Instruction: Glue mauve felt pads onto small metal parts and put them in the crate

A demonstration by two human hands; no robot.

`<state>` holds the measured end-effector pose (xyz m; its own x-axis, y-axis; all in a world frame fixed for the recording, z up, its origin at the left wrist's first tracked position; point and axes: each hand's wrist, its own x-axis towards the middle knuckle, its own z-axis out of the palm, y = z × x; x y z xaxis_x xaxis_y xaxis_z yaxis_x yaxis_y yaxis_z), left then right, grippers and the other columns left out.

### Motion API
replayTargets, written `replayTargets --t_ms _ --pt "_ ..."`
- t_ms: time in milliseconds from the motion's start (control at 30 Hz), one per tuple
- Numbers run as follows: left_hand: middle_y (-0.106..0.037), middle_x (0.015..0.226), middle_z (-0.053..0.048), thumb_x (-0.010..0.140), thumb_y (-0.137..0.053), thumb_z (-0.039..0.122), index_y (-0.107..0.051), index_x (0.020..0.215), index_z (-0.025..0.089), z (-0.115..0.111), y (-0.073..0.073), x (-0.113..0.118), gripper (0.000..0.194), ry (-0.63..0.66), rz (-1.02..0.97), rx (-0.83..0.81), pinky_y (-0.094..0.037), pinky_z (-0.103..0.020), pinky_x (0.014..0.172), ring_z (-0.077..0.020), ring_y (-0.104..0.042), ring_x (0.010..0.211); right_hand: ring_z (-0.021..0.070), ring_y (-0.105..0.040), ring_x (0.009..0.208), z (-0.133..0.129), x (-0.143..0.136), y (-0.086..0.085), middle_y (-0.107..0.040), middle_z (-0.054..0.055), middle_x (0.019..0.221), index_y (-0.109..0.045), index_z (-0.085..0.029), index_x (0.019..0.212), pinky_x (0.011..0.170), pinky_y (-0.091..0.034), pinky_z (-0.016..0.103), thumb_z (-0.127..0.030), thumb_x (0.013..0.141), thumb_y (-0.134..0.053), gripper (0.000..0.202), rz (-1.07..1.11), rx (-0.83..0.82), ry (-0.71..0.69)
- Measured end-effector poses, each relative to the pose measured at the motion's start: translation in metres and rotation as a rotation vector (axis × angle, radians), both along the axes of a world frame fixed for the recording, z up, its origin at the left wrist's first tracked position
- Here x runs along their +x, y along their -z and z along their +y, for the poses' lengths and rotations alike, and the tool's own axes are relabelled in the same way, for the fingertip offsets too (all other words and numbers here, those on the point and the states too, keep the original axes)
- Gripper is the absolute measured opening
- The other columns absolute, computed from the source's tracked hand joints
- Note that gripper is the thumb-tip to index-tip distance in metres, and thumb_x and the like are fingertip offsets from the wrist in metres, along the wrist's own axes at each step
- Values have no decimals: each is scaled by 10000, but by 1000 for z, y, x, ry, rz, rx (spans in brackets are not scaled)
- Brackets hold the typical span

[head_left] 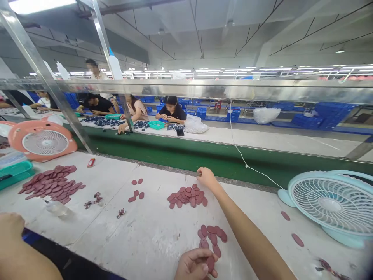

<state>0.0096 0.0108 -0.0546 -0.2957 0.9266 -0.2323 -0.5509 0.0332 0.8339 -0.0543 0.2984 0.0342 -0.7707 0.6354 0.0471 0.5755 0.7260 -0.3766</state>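
My left hand (194, 265), at the bottom centre, pinches a dark red oval piece (210, 263) between thumb and fingers. Just above it lies a small group of similar ovals (212, 230). My right arm reaches across the table, and my right hand (206, 177) is closed at the far edge, with something small and dark at its fingertips that I cannot make out. A larger pile of ovals (186, 195) lies just below and left of that hand. Several loose ovals (136, 193) are spread farther left.
An orange fan (43, 142), a big oval pile (54, 182), a clear bottle (60, 209) and a green basket (17, 174) stand left. A person's arm (17, 249) enters bottom left. A light blue fan (330, 204) stands right. Beyond the green belt (175, 153), people sit working.
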Motion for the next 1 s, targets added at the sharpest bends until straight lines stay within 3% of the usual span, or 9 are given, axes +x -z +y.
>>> replayTargets --t_ms 100,200,300,400,500,633,733,833,1000 --pt "-788 1047 -134 632 -877 571 -821 935 256 -1 5 4 441 -46 -67 9 -545 -344 604 -234 -733 748 194 -685 915 -22 60 4 -705 49 1028 -653 -157 1149 850 -574 396 -327 972 -644 246 18 -89 2" --pt "-786 1048 -128 668 -885 499 -813 959 214 -5 -1 8 413 -86 -149 36 -532 -274 577 -190 -702 729 191 -691 834 -57 135 12 -709 5 849 -638 -184 1183 795 -551 351 -247 942 -596 253 43 -178 52" --pt "-784 1058 -106 738 -860 411 -806 985 216 -11 -9 6 319 -87 -176 9 -545 -259 620 -176 -695 760 178 -695 830 -96 201 22 -714 -13 852 -629 -233 1202 749 -551 310 -275 938 -554 278 54 -286 114" --pt "-779 1097 -118 776 -838 364 -796 1028 213 -15 -11 1 296 -21 -183 -8 -559 -272 645 -186 -692 786 179 -691 909 -125 243 34 -720 13 960 -644 -240 1193 752 -572 300 -309 930 -585 278 55 -358 190" --pt "-776 1115 -125 803 -816 336 -792 1043 213 -16 -10 -2 271 -17 -186 -32 -561 -273 644 -190 -687 794 185 -666 1030 -143 267 40 -676 46 1171 -647 -260 1197 757 -599 292 -330 933 -602 277 79 -389 240" --pt "-771 1145 -139 811 -806 326 -789 1058 212 -18 -10 -2 272 -10 -202 -47 -564 -281 644 -195 -686 795 161 -669 892 -153 285 38 -524 76 1414 -601 -312 1310 738 -618 329 -338 940 -625 371 136 -295 221" --pt "-772 1139 -140 808 -808 312 -791 1045 208 -18 -12 -2 260 -25 -207 -50 -562 -277 638 -193 -686 789 177 -650 808 -155 289 38 -618 73 1187 -628 -278 1272 713 -595 346 -351 939 -654 342 60 -175 250" --pt "-774 1125 -135 807 -807 299 -793 1033 203 -17 -14 -1 246 -37 -197 -46 -561 -276 633 -189 -687 774 202 -648 827 -153 284 41 -639 48 983 -678 -262 1176 728 -568 348 -317 972 -606 223 -32 -168 204" --pt "-775 1128 -132 807 -807 298 -791 1040 203 -18 -15 -1 252 -43 -187 -48 -557 -267 630 -186 -689 782 193 -642 891 -151 283 37 -605 63 1087 -686 -285 1197 751 -549 327 -219 987 -520 275 -15 -239 47"
